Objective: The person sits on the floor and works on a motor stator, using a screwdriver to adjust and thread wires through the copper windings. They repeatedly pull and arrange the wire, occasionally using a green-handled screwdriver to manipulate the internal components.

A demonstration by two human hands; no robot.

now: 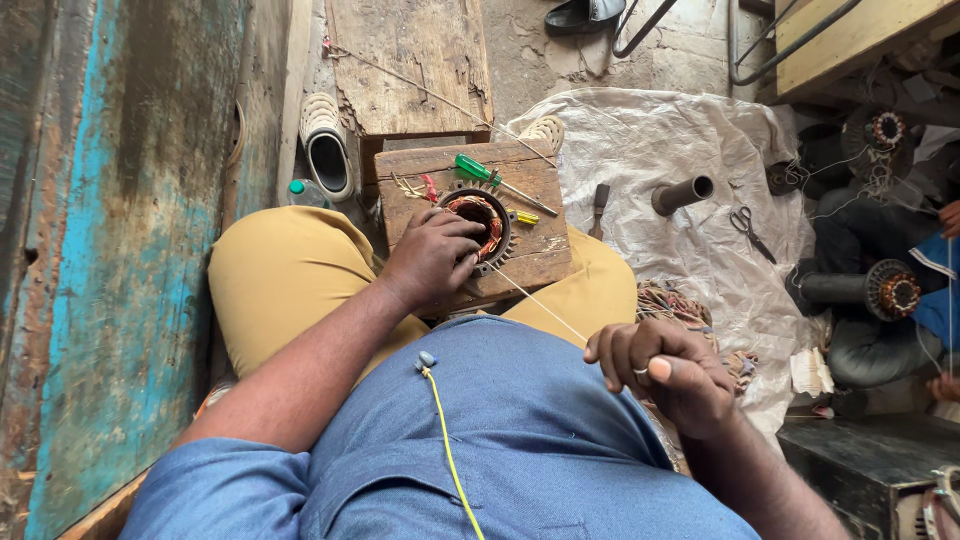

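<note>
Weathered wall (110, 250) at left, peeling turquoise paint over rust-brown. Rough concrete floor (560, 60), cracked, dusty. White woven sheet (660, 160) spread over floor. Worn wooden plank (410, 60) beyond. Wooden bench (850, 35) on metal tube frame upper right. Flat daylight, soft shadows.

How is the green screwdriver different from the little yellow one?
The green screwdriver is longer, with a long bare metal shaft showing; the yellow screwdriver is short and stubby. The green one lies slanted near the wooden block's far edge; the yellow one sits lower, right beside the copper-wound motor ring. Both lie loose on the block, untouched.
</note>
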